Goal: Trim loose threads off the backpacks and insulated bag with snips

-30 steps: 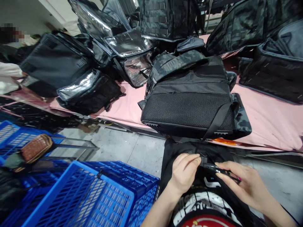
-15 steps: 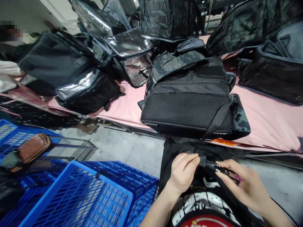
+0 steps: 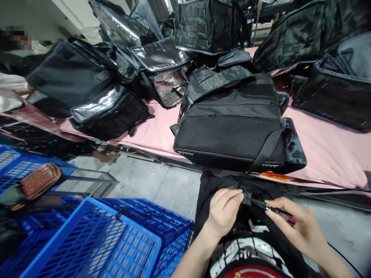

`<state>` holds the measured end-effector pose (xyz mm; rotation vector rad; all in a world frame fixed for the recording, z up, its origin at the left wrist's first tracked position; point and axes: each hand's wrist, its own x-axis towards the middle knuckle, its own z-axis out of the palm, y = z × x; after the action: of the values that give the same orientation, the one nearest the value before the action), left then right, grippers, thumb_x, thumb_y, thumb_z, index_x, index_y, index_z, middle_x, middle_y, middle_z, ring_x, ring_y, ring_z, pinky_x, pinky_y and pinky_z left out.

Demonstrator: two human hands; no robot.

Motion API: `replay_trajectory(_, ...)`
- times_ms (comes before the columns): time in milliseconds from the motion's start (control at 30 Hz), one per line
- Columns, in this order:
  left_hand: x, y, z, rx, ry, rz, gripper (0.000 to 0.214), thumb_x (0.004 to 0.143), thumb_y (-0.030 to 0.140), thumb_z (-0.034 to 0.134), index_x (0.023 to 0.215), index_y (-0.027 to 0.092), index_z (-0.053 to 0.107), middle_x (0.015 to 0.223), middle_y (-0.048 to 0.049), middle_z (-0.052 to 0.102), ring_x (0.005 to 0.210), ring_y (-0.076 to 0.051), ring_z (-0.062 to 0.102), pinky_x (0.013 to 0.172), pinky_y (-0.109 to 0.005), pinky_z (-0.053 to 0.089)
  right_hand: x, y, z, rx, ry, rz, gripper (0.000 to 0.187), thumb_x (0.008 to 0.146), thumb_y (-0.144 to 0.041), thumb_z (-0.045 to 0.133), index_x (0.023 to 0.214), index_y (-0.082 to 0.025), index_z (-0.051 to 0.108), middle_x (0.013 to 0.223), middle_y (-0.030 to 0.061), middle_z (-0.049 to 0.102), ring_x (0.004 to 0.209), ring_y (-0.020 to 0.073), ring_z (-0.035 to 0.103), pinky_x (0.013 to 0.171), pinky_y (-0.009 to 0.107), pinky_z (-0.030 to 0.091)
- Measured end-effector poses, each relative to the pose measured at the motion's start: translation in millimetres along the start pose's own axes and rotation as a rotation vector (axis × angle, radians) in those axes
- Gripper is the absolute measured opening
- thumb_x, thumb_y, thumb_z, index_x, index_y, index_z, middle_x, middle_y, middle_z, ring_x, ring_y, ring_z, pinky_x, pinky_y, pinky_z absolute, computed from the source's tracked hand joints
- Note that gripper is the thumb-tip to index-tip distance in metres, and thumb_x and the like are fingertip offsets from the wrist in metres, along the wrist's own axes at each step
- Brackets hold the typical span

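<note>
Resting on the pink table (image 3: 327,154), a black backpack (image 3: 228,131) faces blue crates (image 3: 95,239); the left hand (image 3: 224,212) pinches its strap (image 3: 265,150), the right hand (image 3: 301,229) closed around snips (image 3: 271,209).

Backpack (image 3: 232,127) centre frame, on table (image 3: 327,154). Strap (image 3: 266,148) hangs down to my left hand (image 3: 224,212), bottom centre. My right hand (image 3: 301,227) just right of it (snips (image 3: 272,209) between). Crate (image 3: 95,239) lower left.

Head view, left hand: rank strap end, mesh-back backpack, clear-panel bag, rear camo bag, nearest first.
1. strap end, pinched in the left hand; the right hand holds a slim tool at it.
2. mesh-back backpack, straight ahead at the pink table near edge.
3. clear-panel bag, behind it, to the left.
4. rear camo bag, at the table's back.
</note>
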<state>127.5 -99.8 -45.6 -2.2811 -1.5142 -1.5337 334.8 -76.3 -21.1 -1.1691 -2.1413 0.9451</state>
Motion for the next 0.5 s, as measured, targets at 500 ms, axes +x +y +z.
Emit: replay_trajectory(500,9,2,-0.1,-0.015,0.047,0.094,0.027,0.076,-0.003,0.047,0.091,0.014,0.061,0.084,-0.0062,0.069,0.077,-0.014,0.065,0.074,-0.027,0.055,6,-13,-9,-0.05,0.077,-0.082,0.016,0.084,-0.032,0.056,0.087,-0.02,0.065,0.07,0.0004,0.064,0.058,0.0111,0.059,0.053,0.016,0.048)
